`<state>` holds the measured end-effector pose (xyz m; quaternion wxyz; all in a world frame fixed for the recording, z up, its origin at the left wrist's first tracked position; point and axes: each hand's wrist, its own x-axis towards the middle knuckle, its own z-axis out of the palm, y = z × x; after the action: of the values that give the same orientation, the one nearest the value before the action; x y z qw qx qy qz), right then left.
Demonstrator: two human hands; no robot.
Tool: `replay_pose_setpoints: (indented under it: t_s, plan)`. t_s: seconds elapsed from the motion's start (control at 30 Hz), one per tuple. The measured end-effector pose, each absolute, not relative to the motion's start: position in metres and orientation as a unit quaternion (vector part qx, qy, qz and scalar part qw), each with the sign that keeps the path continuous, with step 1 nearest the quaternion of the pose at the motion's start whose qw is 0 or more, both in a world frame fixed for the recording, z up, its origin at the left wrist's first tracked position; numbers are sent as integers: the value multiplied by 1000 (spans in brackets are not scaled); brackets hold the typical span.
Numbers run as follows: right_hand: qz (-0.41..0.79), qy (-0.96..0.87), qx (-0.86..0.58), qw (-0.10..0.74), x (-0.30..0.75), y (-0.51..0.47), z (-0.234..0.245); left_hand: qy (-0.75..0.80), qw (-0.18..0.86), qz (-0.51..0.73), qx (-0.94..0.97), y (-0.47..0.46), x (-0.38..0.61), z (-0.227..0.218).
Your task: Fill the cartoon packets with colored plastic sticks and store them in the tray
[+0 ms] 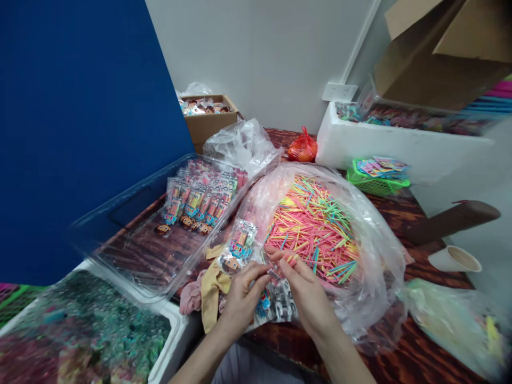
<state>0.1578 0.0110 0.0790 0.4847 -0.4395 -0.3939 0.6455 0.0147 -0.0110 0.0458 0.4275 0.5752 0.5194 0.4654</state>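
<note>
My left hand is closed, its thumb and fingers pinching the edge of a small clear plastic packet. Closed at the mouth of that packet, my right hand holds a few short pink sticks. Under both hands lie printed clear packets with cartoon figures. A filled cartoon packet with coloured sticks inside rests just beyond my left hand. Behind my right hand, a large open plastic bag is full of thin pink, yellow, green and blue sticks.
At left, a clear tray contains several filled packets. A foam box stands below it. Yellow cloth lies near my left wrist. To the right are a paper cup, a green basket and a plastic bag.
</note>
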Motion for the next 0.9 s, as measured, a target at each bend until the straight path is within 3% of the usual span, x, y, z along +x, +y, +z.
replay_pose_setpoints:
  t_s: [0.1, 0.23, 0.47, 0.63, 0.9]
  plan:
    - [617, -442, -458, 463, 155, 7, 82, 520, 440, 477, 555, -10, 11, 46]
    - [523, -471, -466, 537, 150, 3, 80, 532, 453, 494, 518, -9, 6, 50]
    - [400, -632, -468, 471, 143, -1, 72, 512, 500, 495, 494, -4, -4, 61]
    - [380, -674, -441, 456, 138, 3, 78, 484, 547, 482, 484, -2, -12, 57]
    - [401, -595, -494, 491, 149, 5, 56, 530, 489, 462, 516, 21, -38, 57]
